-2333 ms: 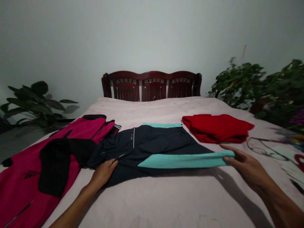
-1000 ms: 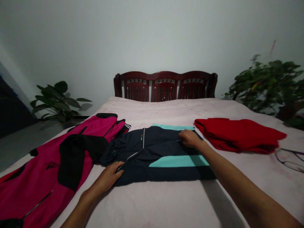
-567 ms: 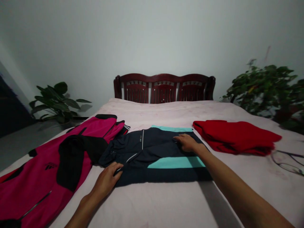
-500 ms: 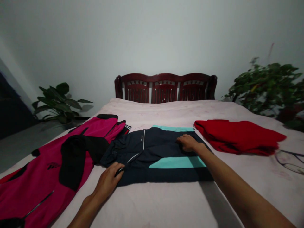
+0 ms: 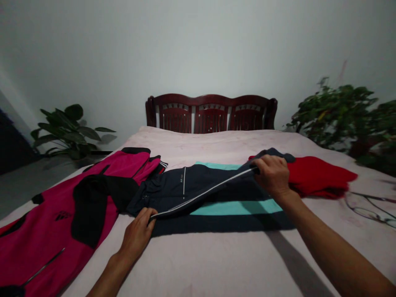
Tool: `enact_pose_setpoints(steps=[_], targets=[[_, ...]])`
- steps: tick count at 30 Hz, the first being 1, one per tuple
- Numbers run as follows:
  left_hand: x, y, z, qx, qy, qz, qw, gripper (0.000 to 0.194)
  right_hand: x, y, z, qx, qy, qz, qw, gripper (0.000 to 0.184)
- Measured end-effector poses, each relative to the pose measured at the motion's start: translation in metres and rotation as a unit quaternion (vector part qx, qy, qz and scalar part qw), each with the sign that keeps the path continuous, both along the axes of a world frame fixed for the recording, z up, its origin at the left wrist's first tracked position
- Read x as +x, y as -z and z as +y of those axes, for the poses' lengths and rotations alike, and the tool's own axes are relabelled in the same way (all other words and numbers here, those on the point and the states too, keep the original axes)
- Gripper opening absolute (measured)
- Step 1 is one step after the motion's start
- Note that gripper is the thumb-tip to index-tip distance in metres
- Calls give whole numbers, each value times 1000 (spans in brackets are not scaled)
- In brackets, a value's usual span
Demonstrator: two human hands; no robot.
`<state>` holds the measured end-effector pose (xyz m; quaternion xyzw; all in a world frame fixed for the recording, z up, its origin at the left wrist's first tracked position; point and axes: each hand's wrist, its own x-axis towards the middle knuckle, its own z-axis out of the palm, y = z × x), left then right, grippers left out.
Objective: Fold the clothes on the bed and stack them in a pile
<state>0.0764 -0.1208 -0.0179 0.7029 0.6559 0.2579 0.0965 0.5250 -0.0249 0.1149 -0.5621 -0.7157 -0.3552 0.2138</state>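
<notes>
A navy sports garment (image 5: 202, 183) with turquoise panels and white piping lies flat across the bed; whether it is a jacket or trousers I cannot tell. At its near left edge my left hand (image 5: 137, 233) is closed on the cloth, where the piping begins. My right hand (image 5: 274, 175) grips the far end of the same piped strip and holds it raised above the garment. Between both hands the strip runs taut and slanting. Some navy fabric bunches behind my right hand, overlapping a folded red garment (image 5: 321, 175).
A magenta and black jacket (image 5: 102, 264) spreads over the left side of the pale pink bedsheet (image 5: 198, 264). Eyeglasses (image 5: 368, 212) lie at the right. Behind stand a dark wooden headboard (image 5: 212, 115) and potted plants (image 5: 69, 132) on both sides.
My right hand has gone from resting on the garment to gripping and lifting a piped strip, moving right and upward. My left hand stays at the near left edge. The view has shifted slightly.
</notes>
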Motion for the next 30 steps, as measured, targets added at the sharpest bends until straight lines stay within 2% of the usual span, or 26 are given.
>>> enact_pose_setpoints(steps=[2,4,6,8,9,12,13,18,21,23,25,27,30], targets=[[0,0,-2,-5,-14,25,1000,16,14,22,-25,-36,15,-17,999,22],[0,1,-4,2,-16,51,999,17,32,53,-46,-140,19,-35,989,23],[0,0,-4,18,-9,71,997,17,51,83,-60,-249,24,-22,968,27],[1,-1,-4,31,-1,81,996,17,66,103,-70,-276,35,27,960,32],[1,-1,-4,34,1,82,996,17,71,109,-73,-259,38,56,964,35],[1,-3,-6,36,1,81,996,16,75,114,-80,-192,22,120,974,36],[0,-3,-6,34,-1,81,996,16,75,113,-82,-195,7,130,972,35],[-8,-3,-2,0,-1,47,999,16,78,109,-93,-310,-71,128,939,36],[-23,-5,6,-57,11,-26,998,15,87,108,-100,-303,-70,105,945,36],[-36,-8,7,-90,26,-91,991,16,93,112,-104,-289,-83,87,950,43],[-47,-15,2,-93,28,-133,986,24,99,119,-108,-276,-101,75,953,53],[-51,-21,-9,-64,33,-121,990,31,103,128,-110,-265,-114,65,955,59],[-40,-25,-27,-8,76,-26,997,48,103,139,-108,-253,-118,45,959,58]])
